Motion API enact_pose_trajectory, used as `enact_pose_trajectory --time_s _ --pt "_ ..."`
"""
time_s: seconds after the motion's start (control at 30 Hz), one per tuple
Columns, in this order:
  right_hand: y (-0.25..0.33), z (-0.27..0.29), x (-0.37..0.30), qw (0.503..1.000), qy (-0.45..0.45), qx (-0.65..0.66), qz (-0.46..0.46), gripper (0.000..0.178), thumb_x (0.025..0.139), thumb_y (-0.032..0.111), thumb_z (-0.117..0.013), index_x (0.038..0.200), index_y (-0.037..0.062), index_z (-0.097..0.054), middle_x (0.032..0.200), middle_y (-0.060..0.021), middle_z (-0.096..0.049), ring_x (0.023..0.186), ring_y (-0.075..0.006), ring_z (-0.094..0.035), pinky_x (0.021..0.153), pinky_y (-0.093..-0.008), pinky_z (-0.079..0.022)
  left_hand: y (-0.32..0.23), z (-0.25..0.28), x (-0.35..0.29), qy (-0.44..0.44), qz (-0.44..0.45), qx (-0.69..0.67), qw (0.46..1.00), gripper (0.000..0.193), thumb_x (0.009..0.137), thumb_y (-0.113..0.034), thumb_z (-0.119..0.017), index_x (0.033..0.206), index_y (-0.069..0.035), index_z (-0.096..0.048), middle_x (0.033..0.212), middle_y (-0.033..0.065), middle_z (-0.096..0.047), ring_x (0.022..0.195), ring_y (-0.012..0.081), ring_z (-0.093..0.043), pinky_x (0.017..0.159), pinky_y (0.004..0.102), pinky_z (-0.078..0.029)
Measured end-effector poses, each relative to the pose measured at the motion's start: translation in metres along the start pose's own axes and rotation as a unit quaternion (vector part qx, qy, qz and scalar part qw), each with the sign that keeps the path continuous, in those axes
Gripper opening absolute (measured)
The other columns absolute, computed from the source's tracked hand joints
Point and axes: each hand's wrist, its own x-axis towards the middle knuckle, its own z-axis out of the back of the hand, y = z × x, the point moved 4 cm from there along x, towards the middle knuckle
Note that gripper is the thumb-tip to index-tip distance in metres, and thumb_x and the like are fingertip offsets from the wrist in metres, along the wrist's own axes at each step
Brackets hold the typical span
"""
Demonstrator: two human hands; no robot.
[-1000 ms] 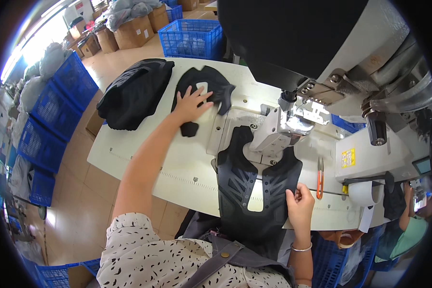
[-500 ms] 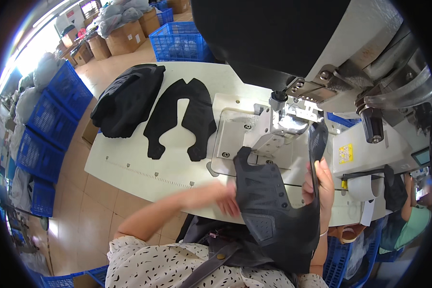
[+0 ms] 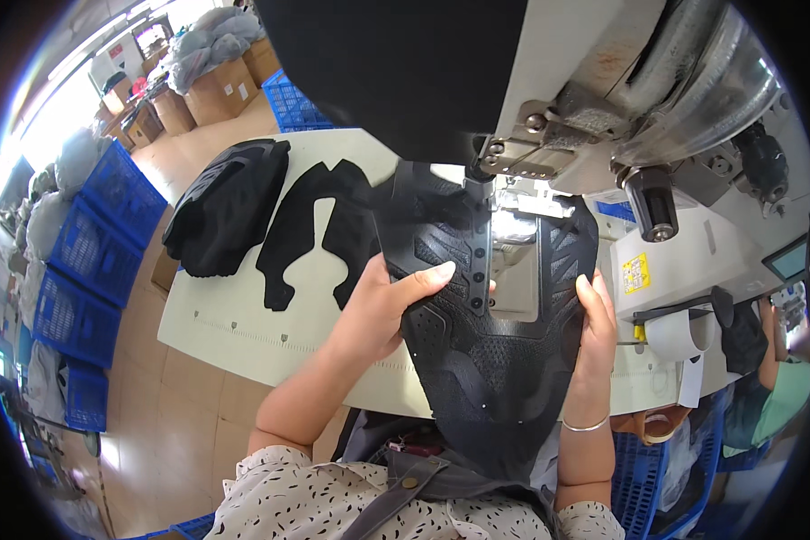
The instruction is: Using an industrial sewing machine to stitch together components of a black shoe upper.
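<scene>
Between my hands is a black shoe upper point(image 3: 477, 360), a flat piece with raised textured panels and a long opening in its middle. My left hand point(image 3: 391, 301) grips its left edge, thumb lying on top. On the opposite edge, my right hand point(image 3: 596, 326) has its thumb in front and fingers behind. The far part of the upper reaches under the head of a sewing machine point(image 3: 513, 162); contact with the needle area cannot be made out. Beside it on the white table point(image 3: 234, 360) lies another flat black horseshoe-shaped piece point(image 3: 301, 216).
A stack of black uppers point(image 3: 225, 207) stands at the table's left. Blue crates point(image 3: 72, 297) line the left side, and another crate point(image 3: 639, 477) is at lower right. The machine's large arm point(image 3: 396, 72) overhangs the work. A person in green point(image 3: 783, 400) is at far right.
The upper was upright and folded in my right hand; now it is spread out and further forward under the machine head. My left hand has come up and taken its left edge.
</scene>
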Motion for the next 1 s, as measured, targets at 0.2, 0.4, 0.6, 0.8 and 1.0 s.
enact_pose_trajectory --time_s 0.2,0.4,0.6,0.8,1.0 --pt "0.003 -0.008 -0.017 0.996 0.063 0.055 0.027 0.047 0.083 0.003 -0.049 0.126 -0.0025 -0.033 0.115 -0.0125 -0.051 0.103 -0.0191 -0.053 0.091 -0.0304 -0.043 -0.008 0.0 0.014 0.001 -0.026 0.065 0.998 0.023 0.085 -0.005 -0.049 0.105 0.007 -0.053 0.093 0.016 -0.062 0.082 0.0214 -0.063 0.074 0.0327 -0.053" --pt "-0.001 -0.002 -0.023 0.997 0.033 -0.017 0.062 0.053 0.08 -0.002 -0.049 0.13 -0.006 -0.03 0.121 -0.0169 -0.048 0.107 -0.0212 -0.053 0.093 -0.0311 -0.043 -0.006 -0.002 0.011 0.001 -0.035 0.097 0.995 0.02 0.085 -0.005 -0.05 0.101 0.006 -0.056 0.09 0.012 -0.063 0.08 0.0163 -0.062 0.073 0.0286 -0.051" --pt "-0.001 0.005 -0.024 0.995 0.032 -0.038 0.082 0.046 0.081 0.0 -0.05 0.125 -0.0058 -0.037 0.117 -0.0151 -0.052 0.105 -0.0197 -0.054 0.092 -0.0297 -0.043 -0.002 0.003 0.014 0.004 -0.062 0.14 0.988 0.031 0.084 -0.005 -0.05 0.111 0.009 -0.048 0.097 0.0181 -0.061 0.085 0.0243 -0.064 0.072 0.0331 -0.055" --pt "0.004 0.012 -0.024 0.983 0.006 -0.134 0.122 0.037 0.085 0.006 -0.053 0.12 -0.005 -0.044 0.112 -0.0121 -0.055 0.099 -0.0164 -0.055 0.087 -0.0265 -0.044 0.016 -0.005 -0.013 -0.11 -0.06 0.136 0.983 0.019 0.086 -0.014 -0.058 0.097 0.002 -0.059 0.088 0.0042 -0.062 0.076 0.0082 -0.056 0.069 0.0236 -0.047" --pt "0.002 0.014 -0.022 0.989 -0.003 -0.099 0.113 0.027 0.088 0.007 -0.052 0.113 -0.0035 -0.049 0.1 -0.005 -0.058 0.086 -0.0073 -0.052 0.078 -0.0197 -0.042 0.032 -0.01 -0.018 -0.103 -0.114 0.168 0.974 0.02 0.088 -0.018 -0.057 0.081 0.001 -0.06 0.075 -0.0019 -0.058 0.068 0.004 -0.05 0.06 0.021 -0.043"
